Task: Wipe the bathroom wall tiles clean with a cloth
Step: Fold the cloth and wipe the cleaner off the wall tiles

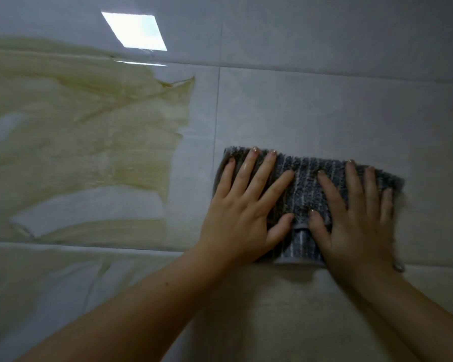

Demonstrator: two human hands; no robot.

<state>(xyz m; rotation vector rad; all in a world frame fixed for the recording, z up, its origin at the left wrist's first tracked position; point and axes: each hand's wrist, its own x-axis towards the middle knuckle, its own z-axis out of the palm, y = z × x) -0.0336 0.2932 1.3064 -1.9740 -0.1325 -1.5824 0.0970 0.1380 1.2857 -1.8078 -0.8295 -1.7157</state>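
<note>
Two bare hands press a grey striped cloth point(305, 189) flat against glossy pale wall tiles point(324, 108). The left hand point(242, 207) and right hand point(356, 218) lie side by side on the cloth, fingers straight and spread — neither curls round the fabric, both simply push it to the wall. A broad yellowish-brown smear point(89, 131) covers the tiles to the left of the cloth, well apart from it. Above the smear, a bright reflection point(134, 30) of light glares off the tile surface — its source cannot be told.
</note>
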